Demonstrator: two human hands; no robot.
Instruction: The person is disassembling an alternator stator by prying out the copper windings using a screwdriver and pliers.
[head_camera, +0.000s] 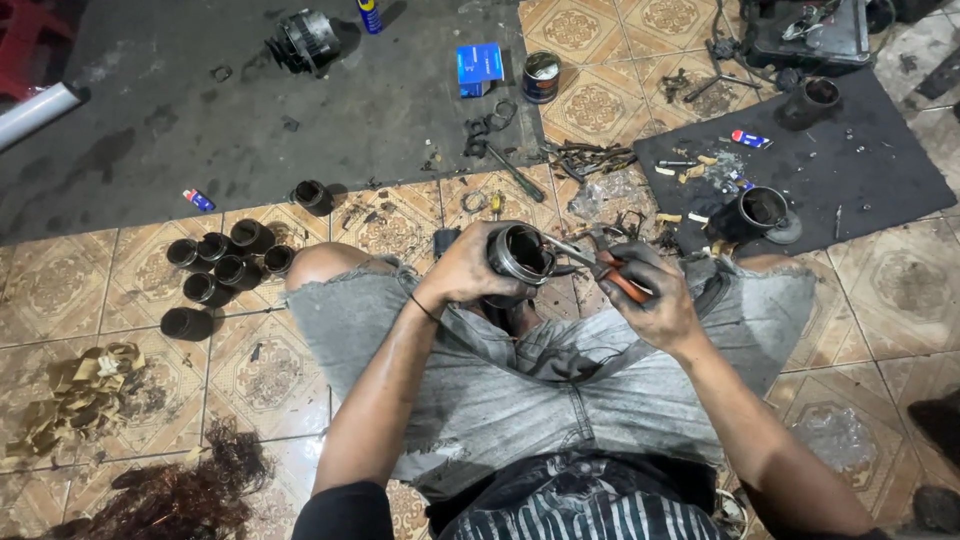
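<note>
Here, left hand (468, 268) steadies cylinder (520, 255) — right hand (650, 300) grips pliers (600, 265).

I wore frayed, pale grey denim shorts, ragged at the hems, and a dark top striped in white with short black sleeves. A thin dark band circled my left wrist. Grease smeared both my left hand (468, 272) and right hand (655, 300).

Between the grimy hands (560, 285) a dull, greasy metal cylinder (520, 255) meets pliers (600, 262) with glossy orange plastic grips, above frayed grey denim shorts (540, 380) and patterned glazed floor tiles (270, 370).
</note>
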